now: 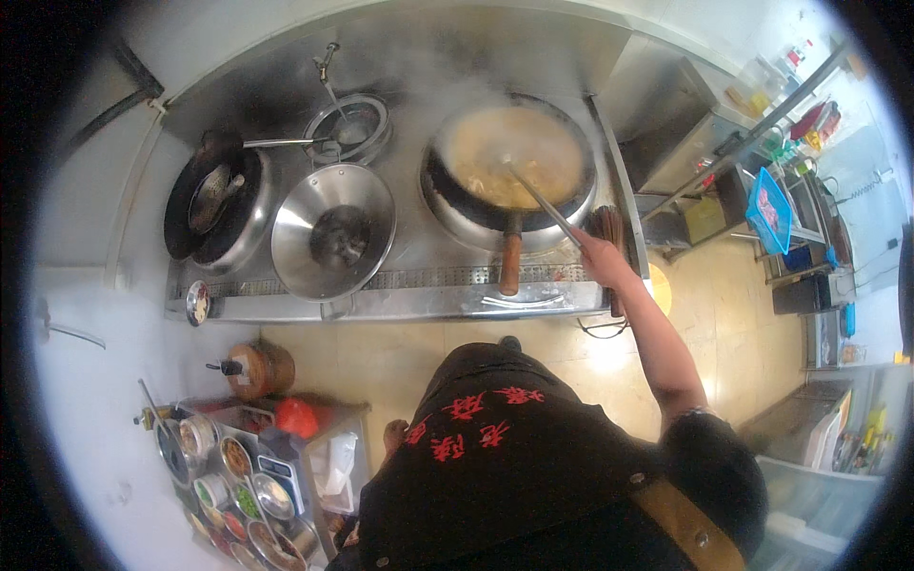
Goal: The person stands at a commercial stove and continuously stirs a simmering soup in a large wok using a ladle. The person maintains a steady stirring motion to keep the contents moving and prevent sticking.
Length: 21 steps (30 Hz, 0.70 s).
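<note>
My right hand (602, 261) grips the handle of a long metal ladle (540, 203). The ladle's bowl end dips into yellowish, steaming broth (525, 153). That broth fills a large wok (468, 223), whose wooden handle (510, 265) points toward me over the stove's front edge. Close beside my right hand lies a bamboo wok brush (608, 227). My left hand (395, 434) hangs low by my side, partly hidden by my dark apron, and its fingers are hard to make out.
Left on the steel stove (412, 207) are a wide steel bowl (333, 275), a dark wok (250, 239) with a perforated skimmer (210, 198), and a pot (382, 139) under a tap (325, 64). A side counter holds several ingredient bowls (273, 497). A blue basket (758, 207) stands right.
</note>
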Available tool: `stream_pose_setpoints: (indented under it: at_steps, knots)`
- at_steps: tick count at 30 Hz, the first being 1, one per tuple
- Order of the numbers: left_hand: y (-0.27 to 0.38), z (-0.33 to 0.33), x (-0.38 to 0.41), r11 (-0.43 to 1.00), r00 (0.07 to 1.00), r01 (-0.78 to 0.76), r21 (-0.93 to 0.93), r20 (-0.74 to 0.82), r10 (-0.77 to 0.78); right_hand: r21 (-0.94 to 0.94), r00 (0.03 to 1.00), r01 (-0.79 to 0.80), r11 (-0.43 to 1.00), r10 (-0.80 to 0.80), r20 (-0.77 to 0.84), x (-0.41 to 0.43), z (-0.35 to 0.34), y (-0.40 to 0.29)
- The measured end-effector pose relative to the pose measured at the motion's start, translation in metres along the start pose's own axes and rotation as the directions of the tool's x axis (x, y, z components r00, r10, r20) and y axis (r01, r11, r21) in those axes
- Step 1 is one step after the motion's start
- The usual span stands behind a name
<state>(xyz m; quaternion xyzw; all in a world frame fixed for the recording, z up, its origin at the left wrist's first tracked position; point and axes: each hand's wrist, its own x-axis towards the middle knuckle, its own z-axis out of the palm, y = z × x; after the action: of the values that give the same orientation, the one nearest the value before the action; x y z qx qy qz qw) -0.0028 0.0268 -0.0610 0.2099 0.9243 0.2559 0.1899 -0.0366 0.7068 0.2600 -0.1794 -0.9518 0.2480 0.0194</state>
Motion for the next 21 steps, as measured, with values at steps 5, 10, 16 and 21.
stream_pose_setpoints:
  at_steps: [5, 10, 16, 21]
  knots:
    - [-0.019, -0.009, 0.013, 0.699, 0.914, 0.377, -0.608, 0.123, -0.386, 0.136, 0.997, 0.037, 0.990, -0.026, -0.076, -0.019, -0.018, 0.014]
    - [-0.007, -0.022, 0.018, 0.994, 0.977, 0.103, 0.029, 0.183, -0.107, 0.381, 0.996, -0.088, 0.920, 0.080, 0.035, -0.053, -0.085, -0.022]
    - [-0.037, 0.000, 0.022, 0.968, 0.968, -0.236, 0.088, -0.064, 0.242, 0.315, 0.932, -0.341, 0.886, 0.273, 0.240, -0.106, -0.187, -0.053]
    - [-0.021, -0.005, 0.039, 0.919, 0.972, 0.235, -0.318, 0.103, -0.213, 0.230, 0.918, -0.355, 0.906, 0.290, 0.272, -0.128, -0.224, -0.064]
